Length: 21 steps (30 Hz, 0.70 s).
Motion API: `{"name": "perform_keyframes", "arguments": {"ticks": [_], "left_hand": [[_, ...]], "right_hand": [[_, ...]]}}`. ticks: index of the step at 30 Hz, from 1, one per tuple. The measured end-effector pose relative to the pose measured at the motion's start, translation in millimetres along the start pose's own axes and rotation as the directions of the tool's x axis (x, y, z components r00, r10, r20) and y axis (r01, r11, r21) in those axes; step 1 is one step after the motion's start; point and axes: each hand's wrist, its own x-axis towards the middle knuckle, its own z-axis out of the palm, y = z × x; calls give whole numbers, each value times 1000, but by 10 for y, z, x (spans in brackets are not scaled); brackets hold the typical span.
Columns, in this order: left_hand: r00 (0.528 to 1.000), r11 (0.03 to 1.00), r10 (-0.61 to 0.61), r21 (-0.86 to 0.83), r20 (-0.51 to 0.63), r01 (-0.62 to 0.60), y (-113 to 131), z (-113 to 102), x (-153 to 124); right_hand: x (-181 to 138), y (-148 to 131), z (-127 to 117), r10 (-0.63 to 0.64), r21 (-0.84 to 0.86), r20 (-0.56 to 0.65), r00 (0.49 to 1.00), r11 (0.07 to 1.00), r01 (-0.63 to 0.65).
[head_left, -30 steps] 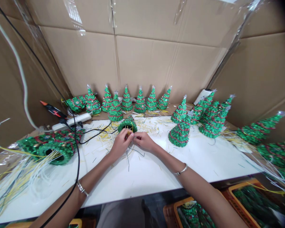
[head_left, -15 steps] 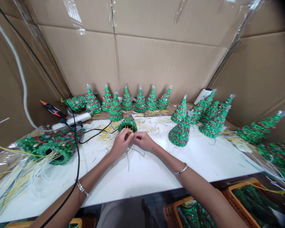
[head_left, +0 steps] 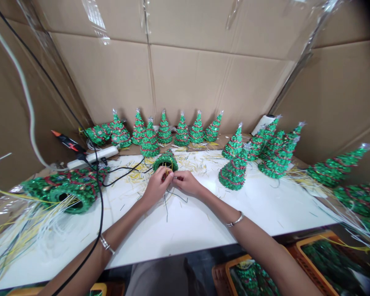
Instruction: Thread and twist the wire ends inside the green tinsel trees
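Note:
A small green tinsel Christmas tree [head_left: 169,157] lies on its side on the white tabletop, its hollow base facing me. Thin yellow and dark wires come out of that opening. My left hand [head_left: 157,182] is closed at the base, thumb and fingers pinching the wires. Beside it, nearly touching fingertip to fingertip, my right hand [head_left: 186,183] pinches at the same wires. Dark wire ends [head_left: 166,205] trail below my hands onto the table. Exactly which strand each hand grips is hidden by the fingers.
Several finished-looking trees [head_left: 182,129] stand along the back, and one tree [head_left: 233,170] stands to the right. Trees with long loose wires [head_left: 77,197] lie at left. A power strip [head_left: 94,157], a hanging black cable [head_left: 102,197] and orange crates [head_left: 316,242] are around. Wire clippings litter the table.

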Motion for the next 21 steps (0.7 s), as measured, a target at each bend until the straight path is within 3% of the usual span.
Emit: {"name": "perform_keyframes", "arguments": {"ticks": [21], "left_hand": [[1000, 1000, -9, 2, 14, 9, 8, 1, 8]], "right_hand": [[-2, -20, -2, 29, -8, 7, 1000, 1000, -29]]}}
